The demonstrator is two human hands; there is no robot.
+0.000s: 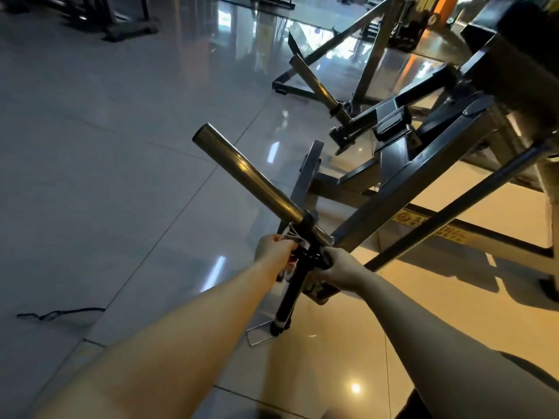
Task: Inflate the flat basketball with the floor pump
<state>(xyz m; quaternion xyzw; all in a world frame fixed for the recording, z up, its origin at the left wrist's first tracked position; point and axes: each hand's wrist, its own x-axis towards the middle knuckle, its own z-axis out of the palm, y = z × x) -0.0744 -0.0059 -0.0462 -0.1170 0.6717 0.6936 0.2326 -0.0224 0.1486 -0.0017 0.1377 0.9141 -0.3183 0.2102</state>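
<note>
Left hand [273, 247] and right hand [338, 267] each gripped the handle [306, 256] of the floor pump [287, 300]; its barrel dropped away between them.

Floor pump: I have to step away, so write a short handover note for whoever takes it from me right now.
Left hand: grips one end of the handle of the floor pump.
Right hand: grips the other end.
Pump: its base is on the tiled floor, close beside a gym machine's frame.
Basketball: not in view, and I cannot tell whether a hose or needle is attached.
Done: pump is in hand.
Left: find the ball, connect it and pump.
</note>
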